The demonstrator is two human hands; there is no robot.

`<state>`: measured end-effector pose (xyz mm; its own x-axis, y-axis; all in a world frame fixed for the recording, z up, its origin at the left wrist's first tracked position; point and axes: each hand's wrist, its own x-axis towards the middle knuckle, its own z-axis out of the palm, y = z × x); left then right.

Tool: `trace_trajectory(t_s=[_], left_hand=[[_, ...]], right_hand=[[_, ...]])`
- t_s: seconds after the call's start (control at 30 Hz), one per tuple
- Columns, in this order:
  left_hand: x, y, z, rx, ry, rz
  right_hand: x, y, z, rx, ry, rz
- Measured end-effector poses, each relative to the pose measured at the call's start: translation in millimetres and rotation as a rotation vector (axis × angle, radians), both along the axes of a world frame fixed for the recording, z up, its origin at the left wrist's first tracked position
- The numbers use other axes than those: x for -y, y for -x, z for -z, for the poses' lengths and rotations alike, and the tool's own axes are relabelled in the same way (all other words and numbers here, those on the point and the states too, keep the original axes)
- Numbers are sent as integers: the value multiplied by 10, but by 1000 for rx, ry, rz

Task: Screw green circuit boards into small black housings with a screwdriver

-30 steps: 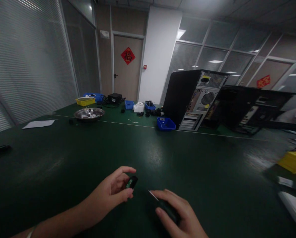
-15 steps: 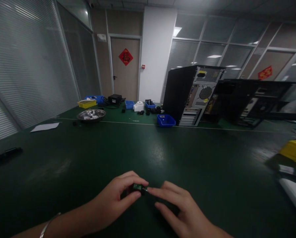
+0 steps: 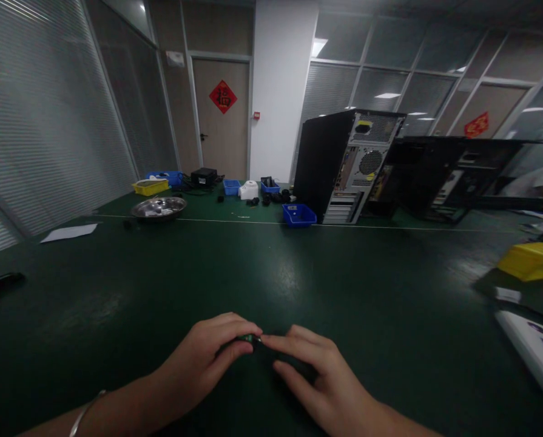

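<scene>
Near the front of the green table, my left hand [image 3: 219, 343] pinches a small green circuit board [image 3: 248, 338] with dark edges between thumb and fingertips. Most of the board is covered by the fingers. Close on its right, my right hand [image 3: 314, 367] is curled around a dark tool [image 3: 293, 363]. A short metal tip [image 3: 258, 340] shows at the index fingertip, up against the board's right end. Palm and fingers hide most of the tool, and its exact kind cannot be made out.
A blue bin [image 3: 298, 216] stands beside a black computer tower [image 3: 324, 170]. A metal bowl [image 3: 159, 209] and paper [image 3: 68, 233] lie back left. On the right are a yellow bin [image 3: 530, 262] and a white device [image 3: 537, 349]. A person's sleeve [image 3: 537, 183] shows far right.
The view has shifted slightly, so the background sits a little higher and further left. The board looks tilted, showing less of its green face. Both hands keep their hold.
</scene>
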<state>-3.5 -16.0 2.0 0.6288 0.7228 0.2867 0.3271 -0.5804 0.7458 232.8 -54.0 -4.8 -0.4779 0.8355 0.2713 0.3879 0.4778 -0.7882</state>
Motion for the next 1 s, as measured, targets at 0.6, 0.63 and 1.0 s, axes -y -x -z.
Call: trace_trajectory(t_s=[0.6,0.63,1.0], left_hand=[[-2,-56,-68,-18,107,-102],[-5,-52,-66,-18,104,-95],[-82,18,86,9,156,-72]], right_hand=[[-33,43,18,-61,-6,25],[-35,44,20,-45,7,22],[-91,29,43,-114,97,90]])
